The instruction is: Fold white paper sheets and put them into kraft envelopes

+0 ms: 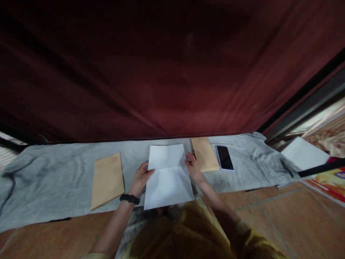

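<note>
A white sheet of paper (pixel 167 183) with a crease across its middle lies before me, its lower edge reaching over my lap. My left hand (pixel 142 176), with a black band on the wrist, pinches the paper's left edge, thumb on top. By the right edge is my right hand (pixel 192 164), its fingers loosely bent and apart; whether the fingertips touch the paper is hard to tell. Just beyond this hand are brown envelopes (pixel 206 153), seemingly stacked. Another brown envelope (pixel 108 180), with a small reddish mark, lies to the left of my left hand.
A phone (pixel 225 157) with a dark screen lies right of the envelopes. Grey cloth (pixel 67 172) covers the low surface, and a dark red fabric panel (pixel 172 90) rises behind it. At far right are a dark frame bar (pixel 323 168) and a white flat item (pixel 304 154).
</note>
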Demonstrator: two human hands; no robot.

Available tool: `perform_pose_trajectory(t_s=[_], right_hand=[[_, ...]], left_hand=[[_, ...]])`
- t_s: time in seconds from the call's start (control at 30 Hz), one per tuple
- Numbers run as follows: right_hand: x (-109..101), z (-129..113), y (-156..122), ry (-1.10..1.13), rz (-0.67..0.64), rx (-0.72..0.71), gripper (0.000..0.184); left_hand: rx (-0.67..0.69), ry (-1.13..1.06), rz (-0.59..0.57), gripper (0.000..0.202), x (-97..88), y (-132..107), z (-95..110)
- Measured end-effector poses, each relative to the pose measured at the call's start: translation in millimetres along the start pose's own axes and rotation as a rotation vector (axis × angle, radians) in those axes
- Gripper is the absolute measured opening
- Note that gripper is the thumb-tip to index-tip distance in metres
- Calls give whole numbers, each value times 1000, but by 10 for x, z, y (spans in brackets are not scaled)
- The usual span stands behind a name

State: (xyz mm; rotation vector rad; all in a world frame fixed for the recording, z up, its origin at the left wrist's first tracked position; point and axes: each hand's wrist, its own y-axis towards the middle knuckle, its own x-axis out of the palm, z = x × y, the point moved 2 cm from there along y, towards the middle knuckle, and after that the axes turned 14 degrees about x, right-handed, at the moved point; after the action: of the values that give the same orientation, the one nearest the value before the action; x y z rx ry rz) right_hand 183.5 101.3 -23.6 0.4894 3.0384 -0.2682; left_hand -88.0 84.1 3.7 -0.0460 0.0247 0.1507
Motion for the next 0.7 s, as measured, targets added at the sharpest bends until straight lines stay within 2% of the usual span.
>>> perform_pose_trajectory(t_s=[0.07,0.17,0.23,0.33,0.43,0.5,0.7], right_hand=[[-64,97,-122,-93,-68,-85,42],[-212,226,-333,-278,-200,-215,44],[-337,298,-449,-393,-279,-277,54],[-490,338,-539,-582,-384,-379,67],[-533,298,-526,-686,-393,-447,71],[-491,264,-497,-703,-393,-489,73],[-331,275,-461,-619,-324,-535,64]], left_hand=[[-3,36,35,65,-27,0,-63],[-19,30,36,68,-99,-9,-54],[-55,-2,9,71,-156,-22,-12],[-186,-48,-73,72,-222,-38,51],[-307,-99,-135,71,-256,-44,97],[-332,-117,-141,70,-270,-54,115],[-259,-121,-185,81,-232,-161,72]])
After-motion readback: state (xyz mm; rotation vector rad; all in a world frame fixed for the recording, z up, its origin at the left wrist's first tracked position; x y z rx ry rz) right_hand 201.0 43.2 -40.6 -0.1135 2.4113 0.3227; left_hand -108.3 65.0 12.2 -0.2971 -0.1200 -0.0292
